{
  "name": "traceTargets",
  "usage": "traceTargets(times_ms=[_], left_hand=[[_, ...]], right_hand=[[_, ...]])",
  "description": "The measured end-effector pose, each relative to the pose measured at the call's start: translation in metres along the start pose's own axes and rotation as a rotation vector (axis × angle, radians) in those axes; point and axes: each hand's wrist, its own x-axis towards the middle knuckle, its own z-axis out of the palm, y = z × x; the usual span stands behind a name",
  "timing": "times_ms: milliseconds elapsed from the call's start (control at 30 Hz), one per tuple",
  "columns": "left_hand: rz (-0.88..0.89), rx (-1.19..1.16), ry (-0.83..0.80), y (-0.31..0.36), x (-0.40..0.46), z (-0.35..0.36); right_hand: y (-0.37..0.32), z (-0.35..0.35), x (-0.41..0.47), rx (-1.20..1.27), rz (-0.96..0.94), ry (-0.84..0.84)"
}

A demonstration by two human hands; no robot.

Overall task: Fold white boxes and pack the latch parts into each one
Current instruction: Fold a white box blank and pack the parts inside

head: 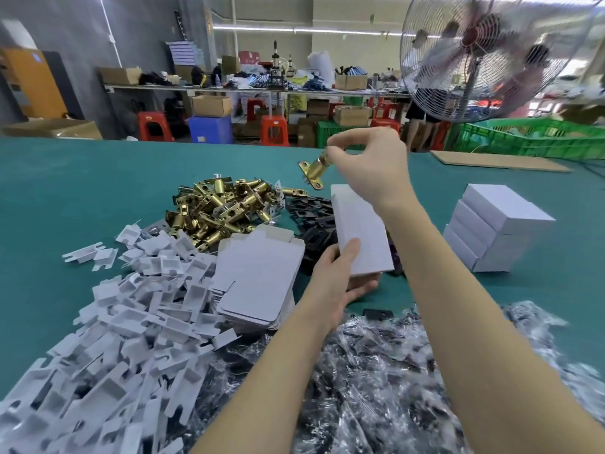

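Brass gleams in your right hand [370, 162]: its fingertips pinch the round end of a gold latch [312, 170], which hangs tilted in the air with its faceplate pointing down and left, above the far end of the white box [360, 231]. Your left hand [330, 283] holds that folded box at its near end, thumb on top and fingers curled beneath, so the box slants up and away from you over the teal counter [65, 198].

Just left of the box lies a stack of flat, unfolded box blanks [258, 273]. Beyond those sits a heap of gold latches [219, 208], and beside it, partly under the held box, a pile of black strike plates [311, 214]. White paper inserts [131, 322] sprawl across the near left of the counter. Clear plastic bags with dark parts inside [376, 371] are heaped beneath your forearms. To the right, well apart from your hands, finished white boxes [497, 227] stand stacked. A green crate [523, 139] and a caged fan [491, 54] sit at the far right.
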Motion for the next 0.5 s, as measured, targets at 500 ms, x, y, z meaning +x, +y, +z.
traceTargets(times_ms=[500], left_hand=[[-0.017, -0.015, -0.095, 0.003, -0.003, 0.001]], right_hand=[[0.050, -0.079, -0.024, 0.422, 0.187, 0.130]])
